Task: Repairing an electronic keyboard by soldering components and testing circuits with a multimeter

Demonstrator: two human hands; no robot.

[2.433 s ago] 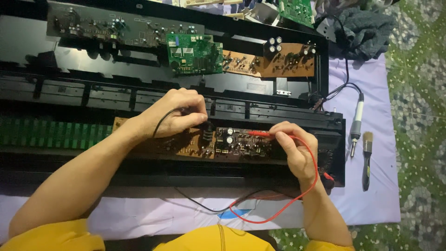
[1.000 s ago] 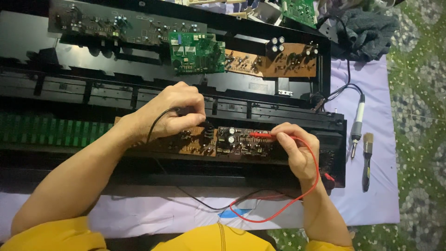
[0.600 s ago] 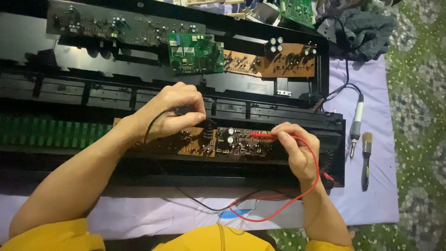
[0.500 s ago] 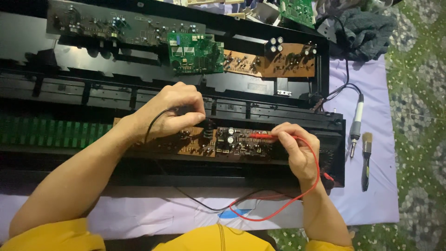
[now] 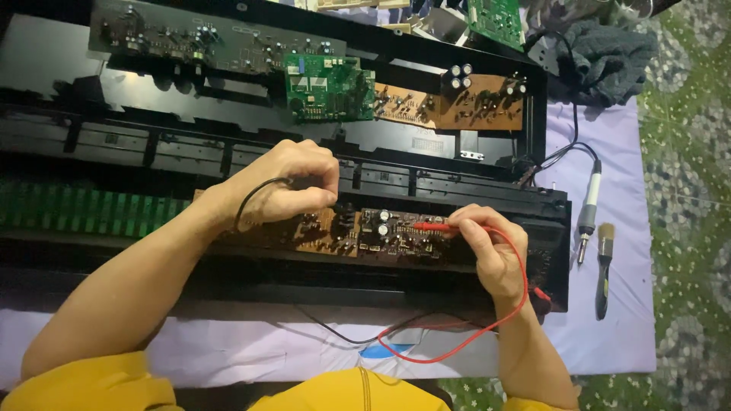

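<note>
My left hand (image 5: 285,186) is closed around a black test probe whose black lead (image 5: 251,199) loops over my wrist; its tip rests on the brown circuit board (image 5: 365,233) inside the open black casing (image 5: 457,266). My right hand (image 5: 491,247) pinches a red test probe (image 5: 430,226), lying nearly flat with its tip on the same board's right half. The red lead (image 5: 457,346) curls under my right wrist and down over the cloth.
A green circuit board (image 5: 329,87) and further brown boards (image 5: 476,103) sit in the upper casing. A soldering iron (image 5: 588,217) and a small brush (image 5: 604,266) lie on the lilac cloth (image 5: 617,335) at right, near a dark rag (image 5: 609,57). Green patterned floor lies beyond.
My left hand has shifted slightly along the board with the black probe. The right hand and red probe stay in place.
</note>
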